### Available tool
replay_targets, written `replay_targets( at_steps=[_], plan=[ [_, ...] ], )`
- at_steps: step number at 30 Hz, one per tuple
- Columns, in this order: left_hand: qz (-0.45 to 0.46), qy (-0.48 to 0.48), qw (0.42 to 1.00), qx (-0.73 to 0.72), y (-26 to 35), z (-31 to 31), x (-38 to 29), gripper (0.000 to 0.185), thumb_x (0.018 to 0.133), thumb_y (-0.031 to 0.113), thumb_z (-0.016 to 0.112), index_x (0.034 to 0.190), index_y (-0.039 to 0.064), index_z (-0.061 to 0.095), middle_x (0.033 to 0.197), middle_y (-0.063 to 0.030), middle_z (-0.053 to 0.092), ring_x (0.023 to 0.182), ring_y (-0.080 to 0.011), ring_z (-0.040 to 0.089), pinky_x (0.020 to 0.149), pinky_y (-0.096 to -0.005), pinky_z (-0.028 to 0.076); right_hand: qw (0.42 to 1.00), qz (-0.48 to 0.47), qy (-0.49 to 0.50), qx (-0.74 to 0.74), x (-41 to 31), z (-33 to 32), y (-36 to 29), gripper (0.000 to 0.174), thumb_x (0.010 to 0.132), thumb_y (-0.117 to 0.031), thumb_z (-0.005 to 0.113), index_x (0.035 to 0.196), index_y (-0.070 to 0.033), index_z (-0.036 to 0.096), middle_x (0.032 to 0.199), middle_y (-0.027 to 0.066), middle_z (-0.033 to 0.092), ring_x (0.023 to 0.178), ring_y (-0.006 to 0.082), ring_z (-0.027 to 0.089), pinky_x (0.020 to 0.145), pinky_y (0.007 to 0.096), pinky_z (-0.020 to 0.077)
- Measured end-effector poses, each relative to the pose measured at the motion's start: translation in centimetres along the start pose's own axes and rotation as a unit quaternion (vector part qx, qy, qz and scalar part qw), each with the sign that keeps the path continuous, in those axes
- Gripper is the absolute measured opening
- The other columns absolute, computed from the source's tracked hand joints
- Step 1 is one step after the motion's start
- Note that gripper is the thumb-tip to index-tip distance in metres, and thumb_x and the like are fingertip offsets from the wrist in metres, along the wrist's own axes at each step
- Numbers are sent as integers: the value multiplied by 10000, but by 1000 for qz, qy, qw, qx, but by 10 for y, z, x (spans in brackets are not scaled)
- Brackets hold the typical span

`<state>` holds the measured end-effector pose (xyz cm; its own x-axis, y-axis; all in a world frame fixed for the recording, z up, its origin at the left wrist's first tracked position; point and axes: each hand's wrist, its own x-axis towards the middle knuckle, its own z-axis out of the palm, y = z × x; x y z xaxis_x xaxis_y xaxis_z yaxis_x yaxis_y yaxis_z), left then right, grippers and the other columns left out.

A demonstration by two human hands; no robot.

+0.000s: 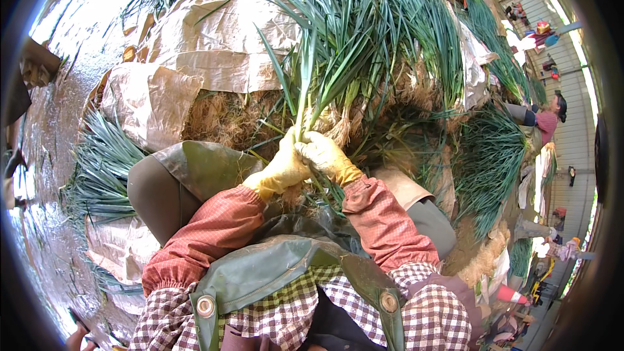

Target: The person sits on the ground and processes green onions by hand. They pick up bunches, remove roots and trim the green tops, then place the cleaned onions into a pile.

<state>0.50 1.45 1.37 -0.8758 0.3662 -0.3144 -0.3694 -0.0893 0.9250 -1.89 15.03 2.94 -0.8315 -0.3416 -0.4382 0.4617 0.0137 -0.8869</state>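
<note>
My left hand [282, 168] and my right hand [327, 153], both in soiled yellow gloves, meet in front of my lap. Between them they grip a few green onion stalks [305, 85], whose leaves point away from me. The fingers hide the gripped part of the stalks. Just beyond my hands lies a large pile of green onions [370, 29] with pale, stringy roots [343, 126] facing me. Loose leaves and root bits [317, 192] lie below my wrists, on the dark green apron [263, 273].
Brown paper sheets [229, 34] cover part of the heap ahead. More green onions lie at my left [105, 165] and right [492, 165]. A person [546, 119] sits farther off at the right, and a red-and-white cone [512, 295] stands at the lower right.
</note>
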Motion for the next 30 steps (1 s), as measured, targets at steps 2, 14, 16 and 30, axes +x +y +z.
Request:
replay_targets(
  at_steps=[2, 14, 16, 30],
  plan=[
    [-59, -74, 995, -43, 30, -2, -6, 1195, 670, -165, 606, 1467, 159, -223, 1169, -110, 502, 946, -155, 552, 753, -282, 496, 998, 39, 4, -54, -4, -4, 1, 164, 910, -135, 607, 1028, -21, 602, 753, -5, 582, 617, 77, 501, 559, 236, 432],
    [-209, 38, 973, -88, 22, -12, -5, 162, 821, 190, 661, 760, 42, 637, 624, -42, 578, 519, -134, 548, 498, -275, 446, 996, -69, -55, -26, -30, -40, -48, 163, 955, -126, 522, 1027, -3, 602, 787, 72, 665, 581, 97, 592, 461, 194, 491],
    [-157, 59, 980, -110, 50, -7, -5, 139, 840, 137, 651, 772, 56, 562, 621, -21, 553, 540, -135, 550, 530, -269, 459, 899, 45, 247, -360, 18, -93, -26, 267, 914, -291, 591, 971, -30, 599, 803, 103, 677, 698, 191, 662, 504, 313, 497],
    [-161, 79, 952, -249, 21, -3, 7, 209, 796, -7, 625, 999, -38, 589, 781, -105, 632, 667, -225, 654, 604, -306, 553, 990, 110, 87, 32, 31, -37, 6, 256, 934, -282, 597, 838, -45, 612, 623, 14, 568, 496, 100, 500, 407, 238, 386]
  ],
)
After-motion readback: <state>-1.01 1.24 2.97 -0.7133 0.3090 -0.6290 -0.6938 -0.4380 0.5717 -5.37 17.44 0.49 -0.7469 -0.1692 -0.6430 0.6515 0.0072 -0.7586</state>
